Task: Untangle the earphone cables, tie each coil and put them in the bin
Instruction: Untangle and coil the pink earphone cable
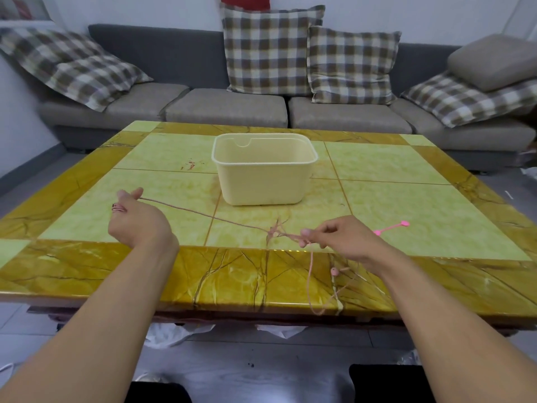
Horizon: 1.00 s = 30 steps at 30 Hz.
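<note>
Pink earphone cable (203, 214) runs taut across the middle of the frame between my hands. My left hand (136, 219), at centre left, has turns wound round its fingers and thumb and forefinger pinching the strand; my right hand (337, 237) pinches the cable at lower centre, the earbud end dangling over the table (87, 280) edge. Bin (264, 170) sits beyond, upper centre, pink tie (392, 228) just right. I'd keep light tension and feed evenly, so loops stack neatly
</note>
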Each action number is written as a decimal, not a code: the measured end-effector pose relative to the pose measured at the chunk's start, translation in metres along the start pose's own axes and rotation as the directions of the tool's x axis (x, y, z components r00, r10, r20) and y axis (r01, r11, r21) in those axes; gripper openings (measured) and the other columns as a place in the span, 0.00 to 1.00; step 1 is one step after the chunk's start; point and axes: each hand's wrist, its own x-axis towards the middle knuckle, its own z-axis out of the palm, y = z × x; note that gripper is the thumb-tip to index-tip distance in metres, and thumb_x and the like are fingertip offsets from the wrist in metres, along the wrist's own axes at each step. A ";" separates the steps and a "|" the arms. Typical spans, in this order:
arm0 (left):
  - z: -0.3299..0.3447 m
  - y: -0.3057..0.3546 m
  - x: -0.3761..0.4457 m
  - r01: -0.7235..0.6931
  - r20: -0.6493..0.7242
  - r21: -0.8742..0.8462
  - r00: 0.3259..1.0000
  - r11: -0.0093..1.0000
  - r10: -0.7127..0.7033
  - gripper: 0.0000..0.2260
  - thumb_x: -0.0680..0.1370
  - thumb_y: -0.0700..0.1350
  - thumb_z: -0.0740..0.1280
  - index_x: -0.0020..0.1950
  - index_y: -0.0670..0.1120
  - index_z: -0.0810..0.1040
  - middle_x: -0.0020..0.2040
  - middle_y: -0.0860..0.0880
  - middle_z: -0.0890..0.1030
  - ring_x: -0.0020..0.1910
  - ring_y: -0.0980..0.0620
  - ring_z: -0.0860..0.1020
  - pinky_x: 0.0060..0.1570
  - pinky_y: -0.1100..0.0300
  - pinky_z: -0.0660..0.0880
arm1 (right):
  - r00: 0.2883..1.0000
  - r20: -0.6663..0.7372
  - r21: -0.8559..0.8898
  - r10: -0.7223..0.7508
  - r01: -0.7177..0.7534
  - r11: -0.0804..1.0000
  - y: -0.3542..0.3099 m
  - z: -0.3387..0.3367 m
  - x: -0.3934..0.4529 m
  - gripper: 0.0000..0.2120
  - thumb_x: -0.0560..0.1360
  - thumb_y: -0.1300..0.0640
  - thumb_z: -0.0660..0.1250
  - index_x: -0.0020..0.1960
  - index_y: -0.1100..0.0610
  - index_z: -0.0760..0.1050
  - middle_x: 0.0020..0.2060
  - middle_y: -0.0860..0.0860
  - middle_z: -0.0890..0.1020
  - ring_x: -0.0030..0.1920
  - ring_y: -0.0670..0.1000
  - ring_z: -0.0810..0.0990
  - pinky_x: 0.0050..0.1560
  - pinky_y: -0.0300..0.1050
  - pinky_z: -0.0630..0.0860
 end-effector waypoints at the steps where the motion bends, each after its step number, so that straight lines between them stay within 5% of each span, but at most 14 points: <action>1: 0.002 -0.003 -0.003 -0.018 0.039 0.002 0.999 1.000 0.018 0.16 0.84 0.53 0.59 0.44 0.52 0.84 0.44 0.55 0.83 0.47 0.55 0.81 0.52 0.58 0.79 | 0.998 0.062 -0.058 -0.009 0.013 0.998 0.000 0.002 0.000 0.17 0.71 0.37 0.74 0.42 0.51 0.88 0.46 0.52 0.85 0.37 0.45 0.79 0.31 0.46 0.79; 3: 0.002 -0.004 -0.018 -0.072 0.164 -0.001 0.984 0.997 0.071 0.14 0.84 0.53 0.59 0.43 0.51 0.79 0.37 0.55 0.78 0.37 0.57 0.76 0.42 0.61 0.75 | 0.988 0.150 -0.151 -0.023 0.046 0.987 -0.001 0.007 0.002 0.16 0.72 0.37 0.73 0.42 0.49 0.88 0.44 0.57 0.85 0.29 0.48 0.72 0.30 0.48 0.77; 5: 0.000 -0.003 -0.034 -0.159 0.284 -0.007 0.946 0.987 0.155 0.16 0.84 0.54 0.59 0.43 0.47 0.77 0.33 0.50 0.75 0.32 0.56 0.71 0.34 0.60 0.70 | 0.979 0.195 -0.139 -0.059 0.087 0.986 -0.003 0.013 0.003 0.15 0.75 0.39 0.72 0.42 0.50 0.87 0.44 0.60 0.85 0.31 0.57 0.71 0.34 0.52 0.75; 6: 0.001 -0.007 -0.041 -0.198 0.339 0.012 0.923 0.980 0.182 0.18 0.83 0.56 0.59 0.48 0.44 0.80 0.38 0.46 0.81 0.34 0.54 0.76 0.36 0.59 0.73 | 0.976 0.206 -0.088 -0.076 0.096 0.992 -0.006 0.014 0.002 0.15 0.76 0.40 0.71 0.42 0.50 0.87 0.44 0.56 0.86 0.35 0.60 0.75 0.38 0.56 0.76; 8: 0.000 -0.017 -0.051 -0.228 0.454 0.077 0.875 0.971 0.170 0.22 0.82 0.58 0.58 0.62 0.43 0.82 0.61 0.37 0.81 0.57 0.42 0.82 0.58 0.50 0.79 | 0.973 0.205 0.053 -0.101 0.092 0.994 -0.010 0.017 0.002 0.15 0.79 0.42 0.68 0.45 0.52 0.86 0.54 0.47 0.86 0.56 0.54 0.82 0.58 0.54 0.74; 10: -0.003 -0.020 -0.068 -0.244 0.596 0.136 0.794 0.960 0.117 0.16 0.83 0.54 0.58 0.49 0.65 0.85 0.71 0.37 0.75 0.70 0.35 0.72 0.68 0.40 0.72 | 0.980 0.138 0.139 -0.146 0.127 0.982 -0.017 0.023 0.004 0.16 0.80 0.44 0.66 0.50 0.56 0.85 0.56 0.43 0.84 0.61 0.44 0.78 0.60 0.45 0.69; 11: -0.002 -0.022 -0.074 -0.256 0.638 0.143 0.762 0.956 0.108 0.20 0.84 0.52 0.57 0.41 0.68 0.84 0.72 0.41 0.75 0.70 0.35 0.72 0.68 0.40 0.72 | 0.982 0.064 0.164 -0.176 0.163 0.973 -0.020 0.026 0.004 0.17 0.81 0.45 0.66 0.49 0.57 0.84 0.53 0.43 0.85 0.58 0.42 0.79 0.57 0.42 0.70; 13: -0.004 -0.019 -0.088 -0.249 0.647 0.124 0.754 0.961 0.112 0.20 0.86 0.50 0.56 0.47 0.56 0.87 0.68 0.55 0.79 0.58 0.47 0.82 0.59 0.57 0.78 | 0.976 -0.032 0.329 -0.217 0.216 0.919 -0.025 0.030 0.005 0.15 0.83 0.50 0.64 0.45 0.60 0.80 0.42 0.49 0.86 0.46 0.47 0.83 0.51 0.41 0.77; 15: -0.003 -0.015 -0.094 -0.271 0.631 0.124 0.764 0.954 0.135 0.19 0.87 0.48 0.55 0.55 0.47 0.85 0.63 0.59 0.81 0.37 0.66 0.79 0.41 0.72 0.74 | 0.976 0.026 0.587 -0.217 0.160 0.793 -0.028 0.031 0.005 0.14 0.84 0.55 0.60 0.44 0.61 0.76 0.40 0.56 0.86 0.42 0.55 0.84 0.48 0.47 0.83; 18: -0.003 -0.015 -0.094 -0.284 0.646 0.068 0.743 0.956 0.175 0.14 0.87 0.48 0.54 0.54 0.60 0.79 0.58 0.57 0.84 0.33 0.61 0.77 0.53 0.59 0.79 | 0.947 0.215 0.741 -0.236 -0.001 0.671 -0.030 0.029 0.000 0.19 0.85 0.52 0.56 0.46 0.59 0.81 0.53 0.61 0.85 0.49 0.57 0.85 0.52 0.51 0.83; 21: -0.002 -0.018 -0.096 -0.218 0.734 0.120 0.677 0.969 0.061 0.15 0.87 0.48 0.54 0.64 0.48 0.78 0.50 0.53 0.87 0.29 0.61 0.75 0.41 0.68 0.75 | 0.911 0.319 0.762 -0.260 -0.084 0.642 -0.032 0.030 -0.002 0.19 0.86 0.49 0.54 0.47 0.56 0.79 0.59 0.58 0.84 0.51 0.55 0.86 0.45 0.46 0.83; 24: 0.001 -0.016 -0.099 -0.018 0.790 0.148 0.604 0.989 -0.107 0.13 0.87 0.44 0.55 0.58 0.45 0.79 0.33 0.51 0.83 0.23 0.56 0.67 0.34 0.62 0.68 | 0.943 0.296 0.775 -0.149 -0.146 0.614 -0.030 0.031 0.002 0.14 0.85 0.48 0.57 0.44 0.54 0.72 0.51 0.55 0.86 0.45 0.53 0.86 0.40 0.45 0.83; 27: 0.004 -0.014 -0.097 0.092 0.820 0.137 0.549 0.986 -0.165 0.16 0.86 0.40 0.53 0.63 0.41 0.79 0.25 0.54 0.65 0.22 0.57 0.60 0.26 0.64 0.62 | 0.966 0.257 0.762 0.037 -0.226 0.607 -0.021 0.027 0.010 0.16 0.84 0.47 0.60 0.41 0.53 0.71 0.39 0.52 0.84 0.37 0.51 0.83 0.37 0.45 0.81; 30: 0.004 -0.010 -0.092 0.114 0.799 0.085 0.585 0.990 -0.136 0.17 0.87 0.41 0.50 0.66 0.39 0.76 0.24 0.55 0.63 0.21 0.59 0.61 0.24 0.66 0.63 | 0.971 0.164 0.678 0.174 -0.239 0.695 -0.009 0.023 0.019 0.12 0.84 0.52 0.62 0.51 0.58 0.79 0.46 0.55 0.87 0.45 0.56 0.84 0.46 0.52 0.82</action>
